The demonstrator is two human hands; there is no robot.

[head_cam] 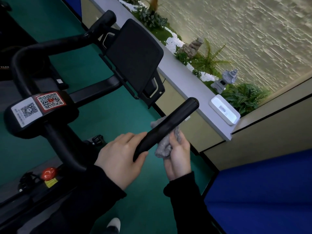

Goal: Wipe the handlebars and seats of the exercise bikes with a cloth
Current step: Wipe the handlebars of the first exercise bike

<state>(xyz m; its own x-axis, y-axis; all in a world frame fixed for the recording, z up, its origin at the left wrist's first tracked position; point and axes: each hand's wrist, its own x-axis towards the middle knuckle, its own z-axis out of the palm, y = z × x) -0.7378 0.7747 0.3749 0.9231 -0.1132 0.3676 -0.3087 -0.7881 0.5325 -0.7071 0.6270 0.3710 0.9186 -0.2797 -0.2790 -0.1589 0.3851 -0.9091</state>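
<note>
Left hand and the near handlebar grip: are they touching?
Touching. The head view shows the left hand curled round the handlebar grip, fingers on one side, thumb on the other, with no gap.

The left hand (pixel 121 157) grips the near end of the handlebar (pixel 168 125). The right hand (pixel 179 154) is just right of it, pressing the cloth (pixel 164 147) against the bar, seemingly wrapped beneath it. The console (pixel 133 56) stands beyond, and the ledge (pixel 185 78) is farther right.

Long black sleeves (pixel 94 200) — wrist-length, pale grey-white shoe toe (pixel 114 224)
</note>
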